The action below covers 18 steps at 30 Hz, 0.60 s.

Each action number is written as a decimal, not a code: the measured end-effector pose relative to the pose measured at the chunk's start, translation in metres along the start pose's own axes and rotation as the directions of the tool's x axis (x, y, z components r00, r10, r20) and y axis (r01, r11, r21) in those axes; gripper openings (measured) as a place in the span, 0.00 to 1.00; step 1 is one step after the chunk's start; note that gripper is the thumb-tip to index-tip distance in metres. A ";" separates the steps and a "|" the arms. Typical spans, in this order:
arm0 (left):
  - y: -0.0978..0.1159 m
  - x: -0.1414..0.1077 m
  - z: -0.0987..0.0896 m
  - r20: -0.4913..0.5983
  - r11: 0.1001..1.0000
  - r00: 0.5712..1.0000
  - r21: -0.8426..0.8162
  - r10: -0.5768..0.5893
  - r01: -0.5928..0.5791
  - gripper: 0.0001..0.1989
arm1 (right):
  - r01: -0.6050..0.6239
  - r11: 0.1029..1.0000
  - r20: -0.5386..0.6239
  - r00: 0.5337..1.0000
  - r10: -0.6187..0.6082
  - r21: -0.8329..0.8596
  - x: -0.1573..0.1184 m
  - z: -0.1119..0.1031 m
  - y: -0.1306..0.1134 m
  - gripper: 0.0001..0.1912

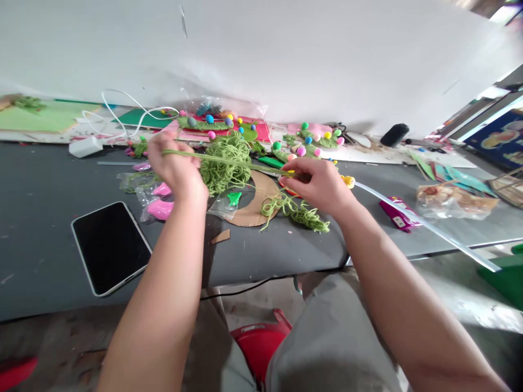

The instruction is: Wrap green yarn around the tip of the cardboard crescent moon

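Green yarn (pixel 232 161) is stretched in several strands between my two hands, above the table. My left hand (pixel 174 158) is closed with the yarn wrapped round it. At the other end, my right hand (pixel 314 178) pinches the strands; part of its grip is hidden. Behind the stretched yarn sits a big tangled heap of green yarn (pixel 224 174). Beneath it lies a ring-shaped piece of brown cardboard (pixel 261 204), partly covered. A smaller loose bunch of green yarn (pixel 306 215) rests below my right hand.
A tablet (pixel 111 247) lies at the left front. Pink pieces in clear plastic (pixel 160 209) lie near my left wrist. Colourful pompom decorations (pixel 210 119) line the back. A white charger (pixel 85 146), a purple box (pixel 399 214) and a translucent strip (pixel 425 226) are farther out.
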State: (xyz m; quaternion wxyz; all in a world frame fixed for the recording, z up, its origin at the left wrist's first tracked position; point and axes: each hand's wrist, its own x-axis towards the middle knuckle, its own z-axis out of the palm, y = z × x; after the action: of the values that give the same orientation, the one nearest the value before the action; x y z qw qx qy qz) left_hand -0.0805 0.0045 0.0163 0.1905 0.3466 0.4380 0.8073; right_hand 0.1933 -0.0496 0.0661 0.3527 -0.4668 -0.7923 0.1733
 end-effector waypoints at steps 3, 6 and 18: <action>-0.012 0.027 -0.019 -0.137 0.950 0.949 -0.173 -0.285 0.260 0.08 | -0.081 0.996 -0.185 0.979 0.086 0.039 0.009 -0.002 0.019 0.07; -0.018 0.033 -0.021 -0.141 0.928 0.934 -0.229 -0.329 0.293 0.09 | -0.135 0.942 -0.287 0.931 0.226 0.307 0.018 -0.002 0.026 0.14; 0.009 -0.050 0.018 0.745 0.949 0.667 0.193 0.024 -0.249 0.14 | 0.150 0.794 -0.334 0.940 0.070 0.589 0.037 -0.038 -0.051 0.17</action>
State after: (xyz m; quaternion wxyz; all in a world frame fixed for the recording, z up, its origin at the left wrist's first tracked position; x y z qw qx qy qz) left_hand -0.0327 -0.0205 0.0111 0.2378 0.6964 0.4057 0.5421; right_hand 0.1772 -0.0452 0.1380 0.6178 -0.3348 -0.6317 0.3274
